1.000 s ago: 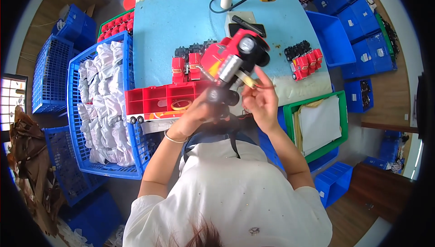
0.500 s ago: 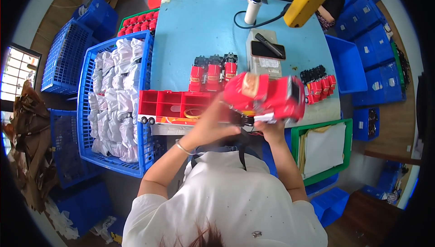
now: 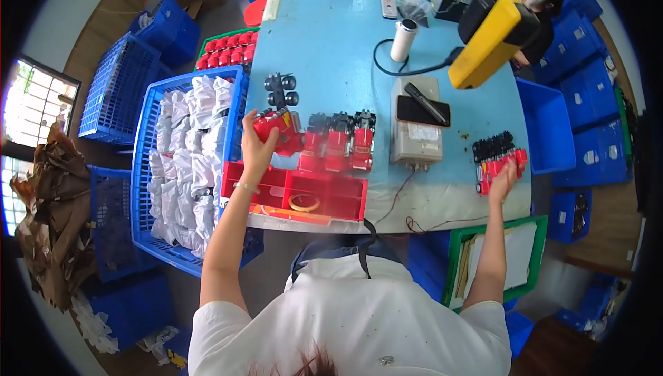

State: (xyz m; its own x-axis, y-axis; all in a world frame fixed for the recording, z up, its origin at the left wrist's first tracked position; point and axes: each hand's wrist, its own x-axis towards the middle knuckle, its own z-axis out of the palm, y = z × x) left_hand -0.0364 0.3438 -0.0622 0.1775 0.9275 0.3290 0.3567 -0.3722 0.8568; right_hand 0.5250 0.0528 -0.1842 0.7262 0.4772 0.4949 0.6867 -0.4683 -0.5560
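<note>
My left hand (image 3: 258,153) is closed round the red cab of a toy truck (image 3: 289,134), whose black wheeled chassis points away from me. It is beside a row of several red toy trucks (image 3: 336,149) with black chassis. Just in front of them lies a red compartmented toy trailer (image 3: 338,193) with a yellow ring (image 3: 304,203) in it. Off to the right, my right hand (image 3: 503,184) has its fingers closed on a red toy truck (image 3: 512,160) in a second group; its fingers partly cover that truck.
A grey box (image 3: 416,142) bears a phone (image 3: 423,110) and a black pen-like tool. Behind it stand a white cylinder (image 3: 403,41) and a yellow device (image 3: 487,41). A blue crate (image 3: 242,100) of white-wrapped items is left; a green-rimmed tray (image 3: 541,238) is right. Another person is across the table.
My left hand has carried a red toy truck from the middle to the left end of the row. My right hand has let go of it and reached right to the other group.
</note>
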